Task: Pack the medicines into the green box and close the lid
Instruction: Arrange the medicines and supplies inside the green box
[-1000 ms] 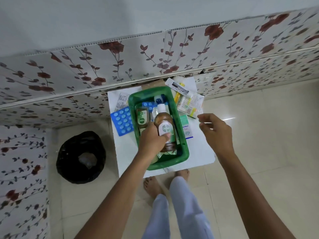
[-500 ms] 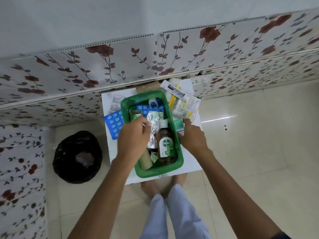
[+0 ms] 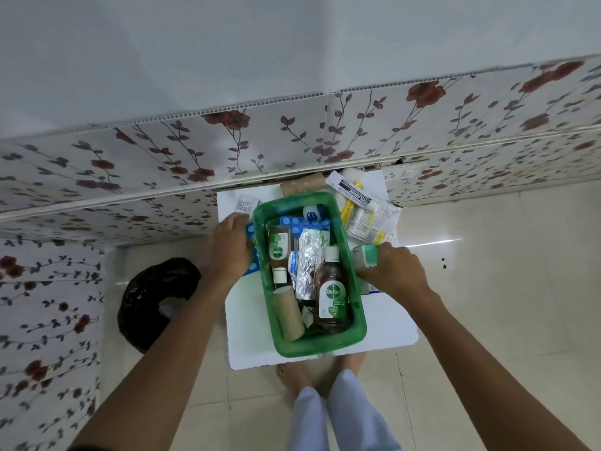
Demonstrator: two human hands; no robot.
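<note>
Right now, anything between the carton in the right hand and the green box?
Nothing visible. The right hand holds the teal-and-white carton just outside the green box, beside its right rim. The box is open, though already fairly full.

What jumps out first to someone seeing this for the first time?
A green box packed with medicines sits mid-table, the large Dettol bottle lying at its right side. The left hand covers a blue blister pack left of the box; the right hand grips a small carton on the other side.
</note>
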